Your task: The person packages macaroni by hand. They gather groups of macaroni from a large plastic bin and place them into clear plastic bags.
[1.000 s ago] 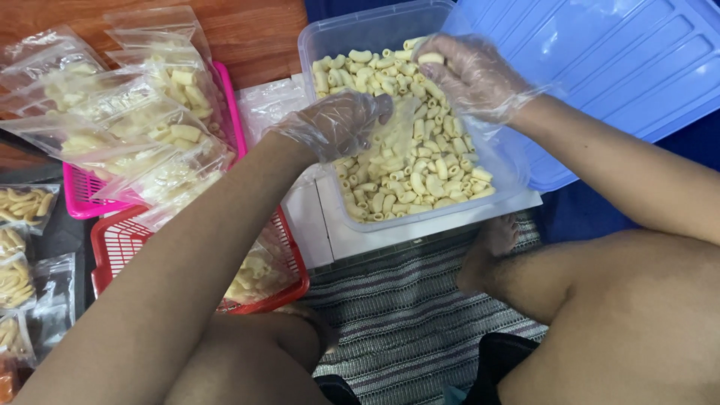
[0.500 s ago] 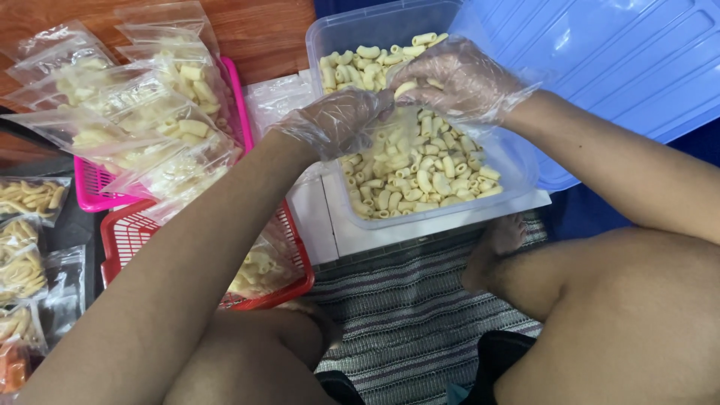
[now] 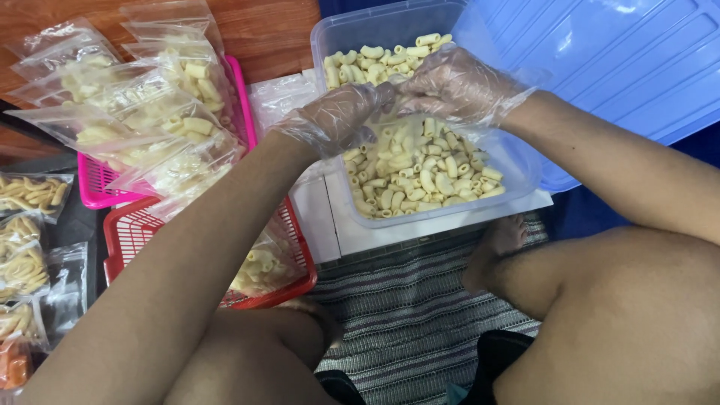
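While both gloved hands are hovering over the clear tub [image 3: 517, 196] of pale macaroni [image 3: 420, 176], I'm seeing the left hand [image 3: 330, 120] and right hand [image 3: 457, 82] pinching something I cannot tell.

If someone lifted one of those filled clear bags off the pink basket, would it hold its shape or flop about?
Probably flop: the filled clear bags are thin film, creased and sagging over the pink basket. The loose macaroni pieces inside would likely shift. Each bag looks light and may be slippery against the gloved left hand.

Tub of macaroni ahead, baskets of filled bags to its left.
The tub [image 3: 525, 180] sits on a board [image 3: 330, 225]; its lid [image 3: 600, 60] lies right; a striped mat [image 3: 405, 307] lies nearer.
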